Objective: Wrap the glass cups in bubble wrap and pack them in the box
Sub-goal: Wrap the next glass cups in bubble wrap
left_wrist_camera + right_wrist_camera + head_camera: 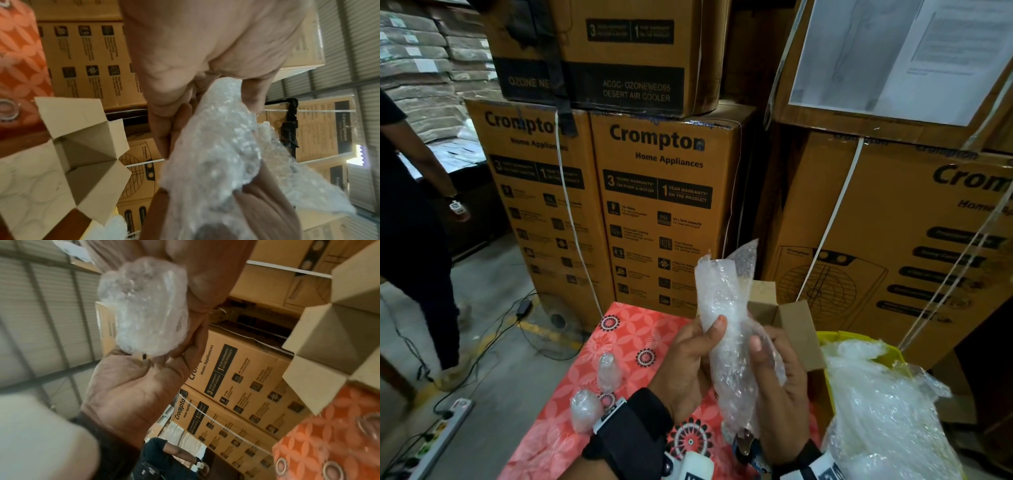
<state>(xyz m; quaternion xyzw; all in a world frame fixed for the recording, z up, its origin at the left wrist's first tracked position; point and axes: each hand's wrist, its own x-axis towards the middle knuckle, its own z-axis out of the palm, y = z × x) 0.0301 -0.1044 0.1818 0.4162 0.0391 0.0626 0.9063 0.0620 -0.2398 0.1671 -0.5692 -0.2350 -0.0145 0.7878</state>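
I hold a bubble-wrapped bundle [726, 308] upright above the table, its loose top end sticking up. My left hand [702, 346] grips its left side with the thumb across the front. My right hand [767, 359] grips the lower right side, thumb on the wrap. In the left wrist view the bundle [216, 154] runs between both hands; in the right wrist view the bundle [144, 309] shows end-on. What it encloses is blurred by the wrap. Two bare glass cups [606, 371] [585, 409] stand on the orange patterned cloth [619, 342]. A small open cardboard box [791, 318] sits just behind my hands.
A yellow bin [859, 342] of loose bubble wrap [876, 404] stands at the right. Stacked appliance cartons [661, 205] wall off the back. A person [410, 240] stands on the floor to the left, near cables and a power strip [438, 431].
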